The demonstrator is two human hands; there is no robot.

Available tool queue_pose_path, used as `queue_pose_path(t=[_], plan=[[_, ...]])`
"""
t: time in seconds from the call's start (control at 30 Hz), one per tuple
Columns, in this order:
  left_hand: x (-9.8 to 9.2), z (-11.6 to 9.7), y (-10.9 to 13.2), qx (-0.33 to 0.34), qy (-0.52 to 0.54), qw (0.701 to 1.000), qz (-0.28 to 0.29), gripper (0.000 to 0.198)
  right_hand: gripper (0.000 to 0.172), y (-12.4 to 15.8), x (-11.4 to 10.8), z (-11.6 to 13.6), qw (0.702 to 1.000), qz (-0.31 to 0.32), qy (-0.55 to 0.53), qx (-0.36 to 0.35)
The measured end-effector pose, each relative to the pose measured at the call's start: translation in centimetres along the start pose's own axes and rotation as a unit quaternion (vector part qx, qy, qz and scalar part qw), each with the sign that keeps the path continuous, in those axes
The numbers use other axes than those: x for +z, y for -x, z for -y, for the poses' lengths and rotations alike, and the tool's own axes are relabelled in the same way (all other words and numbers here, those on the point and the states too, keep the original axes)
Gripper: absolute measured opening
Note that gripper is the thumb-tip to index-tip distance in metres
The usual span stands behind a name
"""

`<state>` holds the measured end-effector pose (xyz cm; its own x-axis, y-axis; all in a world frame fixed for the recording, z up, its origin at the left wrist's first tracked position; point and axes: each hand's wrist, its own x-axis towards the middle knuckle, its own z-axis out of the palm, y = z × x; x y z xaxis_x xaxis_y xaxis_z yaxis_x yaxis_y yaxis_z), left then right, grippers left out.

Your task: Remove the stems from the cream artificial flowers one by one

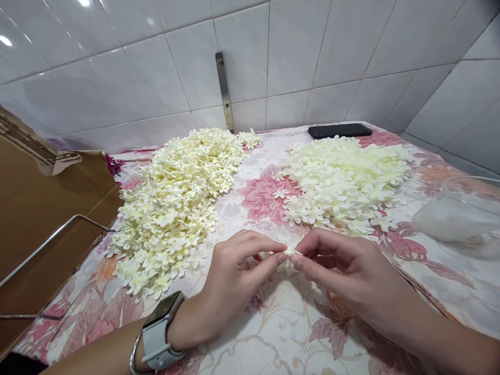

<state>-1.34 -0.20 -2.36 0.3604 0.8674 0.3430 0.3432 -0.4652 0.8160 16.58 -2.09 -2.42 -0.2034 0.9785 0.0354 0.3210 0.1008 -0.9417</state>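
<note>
Watch (pixel 157 328) and bracelet (pixel 133 355) circle the wrist just behind the left hand (pixel 234 278). That hand's thumb and forefinger pinch a small pale flower (pixel 289 251), and the right hand (pixel 351 265) meets it there, pinching the same flower from the other side. Beyond the left hand rises a large flower heap (pixel 175 203); beyond the right, a second pile (pixel 347 182), with a phone (pixel 339 130) behind it. Patterned cloth (pixel 265 338) lies beneath both hands.
</note>
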Motion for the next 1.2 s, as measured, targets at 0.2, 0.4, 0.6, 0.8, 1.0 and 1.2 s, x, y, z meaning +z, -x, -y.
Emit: queue_pose_path(t=[0.2, 0.4, 0.6, 0.8, 1.0, 1.2], plan=[[-0.1, -0.2, 0.2, 0.006, 0.007, 1.000, 0.002, 0.009, 0.017, 0.0, 0.2, 0.3, 0.999, 0.037, 0.018, 0.000], [0.0, -0.4, 0.2, -0.022, 0.022, 0.999, 0.019, 0.006, 0.019, 0.1, 0.1, 0.4, 0.999, 0.029, 0.034, -0.005], [0.0, -0.5, -0.1, -0.100, 0.075, 0.992, 0.029, 0.008, 0.024, -0.1, 0.0, 0.2, 0.999, 0.029, 0.031, -0.018], [0.1, -0.4, -0.7, -0.205, 0.209, 0.955, 0.045, 0.005, 0.027, -0.1, 0.0, 0.2, 0.999, 0.040, 0.002, 0.000], [0.1, -0.2, -0.8, -0.203, 0.209, 0.957, 0.006, 0.009, 0.023, -0.2, -0.1, 0.6, 0.999, 0.042, 0.010, -0.009], [0.0, 0.0, -1.1, -0.194, 0.200, 0.960, -0.027, 0.009, 0.022, -0.1, 0.0, 0.8, 0.999, 0.037, 0.016, 0.000]])
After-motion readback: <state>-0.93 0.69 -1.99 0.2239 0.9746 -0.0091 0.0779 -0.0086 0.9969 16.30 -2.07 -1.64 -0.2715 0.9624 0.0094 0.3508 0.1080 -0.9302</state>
